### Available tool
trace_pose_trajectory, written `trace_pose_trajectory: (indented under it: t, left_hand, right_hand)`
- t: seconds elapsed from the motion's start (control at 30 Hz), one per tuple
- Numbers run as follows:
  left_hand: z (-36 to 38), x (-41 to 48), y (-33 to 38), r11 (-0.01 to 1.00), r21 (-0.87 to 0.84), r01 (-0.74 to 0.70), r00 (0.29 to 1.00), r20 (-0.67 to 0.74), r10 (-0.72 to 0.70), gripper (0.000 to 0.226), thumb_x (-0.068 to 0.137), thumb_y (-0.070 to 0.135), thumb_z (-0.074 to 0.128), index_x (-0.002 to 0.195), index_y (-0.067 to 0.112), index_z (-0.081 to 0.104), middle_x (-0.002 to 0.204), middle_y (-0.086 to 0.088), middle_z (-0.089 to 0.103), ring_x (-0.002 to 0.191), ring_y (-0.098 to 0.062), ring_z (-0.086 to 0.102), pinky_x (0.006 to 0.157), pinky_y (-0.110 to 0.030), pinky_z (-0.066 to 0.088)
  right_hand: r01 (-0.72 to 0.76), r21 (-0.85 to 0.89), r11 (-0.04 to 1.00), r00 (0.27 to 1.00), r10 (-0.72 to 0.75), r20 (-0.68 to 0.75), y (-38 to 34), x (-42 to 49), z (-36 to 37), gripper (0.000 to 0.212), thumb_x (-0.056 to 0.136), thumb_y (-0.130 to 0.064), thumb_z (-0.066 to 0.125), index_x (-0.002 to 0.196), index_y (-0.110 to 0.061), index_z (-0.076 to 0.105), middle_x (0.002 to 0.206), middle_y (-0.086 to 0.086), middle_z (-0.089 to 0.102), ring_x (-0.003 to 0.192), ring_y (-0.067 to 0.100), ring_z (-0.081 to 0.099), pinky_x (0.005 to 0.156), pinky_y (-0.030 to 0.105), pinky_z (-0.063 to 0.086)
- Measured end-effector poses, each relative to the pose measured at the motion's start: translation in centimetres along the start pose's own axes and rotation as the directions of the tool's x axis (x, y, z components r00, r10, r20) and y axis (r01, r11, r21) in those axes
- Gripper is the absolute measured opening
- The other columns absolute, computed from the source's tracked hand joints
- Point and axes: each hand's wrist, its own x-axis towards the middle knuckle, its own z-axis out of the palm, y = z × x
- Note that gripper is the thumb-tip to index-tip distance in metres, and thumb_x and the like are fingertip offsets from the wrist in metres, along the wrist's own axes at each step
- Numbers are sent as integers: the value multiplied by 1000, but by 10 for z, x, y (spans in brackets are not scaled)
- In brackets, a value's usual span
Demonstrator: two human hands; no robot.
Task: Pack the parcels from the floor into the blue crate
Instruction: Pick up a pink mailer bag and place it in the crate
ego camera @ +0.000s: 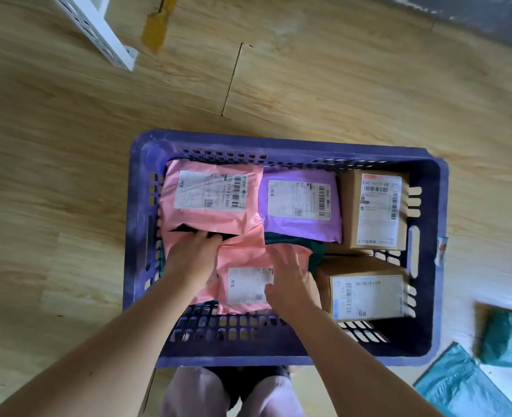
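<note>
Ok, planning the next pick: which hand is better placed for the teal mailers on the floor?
Probably the right hand: the teal mailers lie right of the blue crate, nearer it than the left hand.

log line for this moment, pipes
step: packing | left hand: fingertips at edge of far pink mailer | right hand: flat on near pink mailer | blue crate: purple mailer, cardboard boxes | floor: teal mailers remaining
</note>
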Motion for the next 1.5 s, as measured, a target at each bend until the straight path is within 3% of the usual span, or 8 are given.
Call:
trace_pose_trajectory:
  t: [0.27, 0.5, 0.63, 0.77, 0.93, 1.2, 1.33, 1.5]
  left_hand:
    - [6, 20, -4, 979, 123, -160, 983, 106, 147, 29, 93, 8, 44, 112, 18, 63, 103, 1, 70, 93, -21, 66, 75, -29, 50]
    - [10, 9, -3, 969, 151, -194, 980, 80, 183, 37, 90, 0, 46, 121, 17, 58, 123, -1, 60, 107, -18, 61, 92, -30, 48]
    - [2, -3, 1, 981, 160, -106, 993, -35, 113, 57, 82, -2, 58, 133, 20, 45, 131, -9, 47, 92, -20, 65, 58, -28, 48]
    - [4, -13, -2, 952, 106, -286, 890, -340, 305, 47, 46, 7, 88, 84, 12, 59, 70, -3, 58, 37, -14, 50, 29, -18, 32]
    - [-11, -3, 3, 969, 44, -244, 870, -431, 239, 37, 60, 22, 82, 86, 13, 57, 76, -5, 55, 61, -19, 57, 35, -23, 40]
    - [7, 18, 10, 995, 91, -36, 999, 43, 32, 80, 79, 23, 70, 142, 27, 21, 140, -6, 30, 118, -22, 48, 80, -30, 47]
    - [4, 11, 10, 986, 108, -127, 974, -173, 144, 66, 38, 7, 90, 97, 12, 63, 94, -9, 61, 80, -25, 64, 63, -36, 54]
    - [-10, 3, 13, 988, 60, -145, 972, -177, 154, 60, 31, 6, 92, 82, 9, 62, 76, -8, 59, 61, -23, 62, 50, -31, 54]
  right_hand:
    - [-59, -146, 988, 997, 64, 32, 8, 11, -1, 41, 93, -31, 55, 129, -18, 42, 125, 8, 35, 105, 29, 55, 80, 33, 48]
    - [-115, -295, 949, 989, 138, 57, 4, 20, -26, 37, 91, -6, 53, 128, -7, 51, 128, 11, 40, 117, 31, 51, 88, 34, 46]
    - [-155, -268, 951, 988, 147, -50, 0, 25, -27, 37, 91, -1, 52, 128, -6, 51, 130, 11, 39, 111, 28, 53, 84, 30, 47]
    - [-135, -178, 975, 971, 94, -221, -1, 19, -21, 38, 87, 1, 53, 123, -9, 47, 121, 10, 42, 96, 25, 56, 64, 29, 41]
    - [-3, -178, 984, 952, -52, -302, 7, 9, -26, 42, 82, 4, 52, 120, -13, 46, 115, 9, 46, 88, 30, 58, 57, 32, 32]
    - [28, -63, 998, 992, -20, 125, 16, 20, 2, 76, 83, -4, 54, 147, -27, 19, 146, 6, 23, 134, 27, 31, 102, 37, 43]
    - [49, -119, 992, 995, -38, 92, 19, 16, 0, 75, 83, -2, 52, 147, -21, 20, 144, 6, 28, 131, 28, 35, 100, 37, 43]
    - [67, -97, 993, 998, -68, -14, 19, 6, -14, 61, 84, -1, 48, 139, -23, 35, 130, 6, 42, 123, 26, 42, 91, 35, 46]
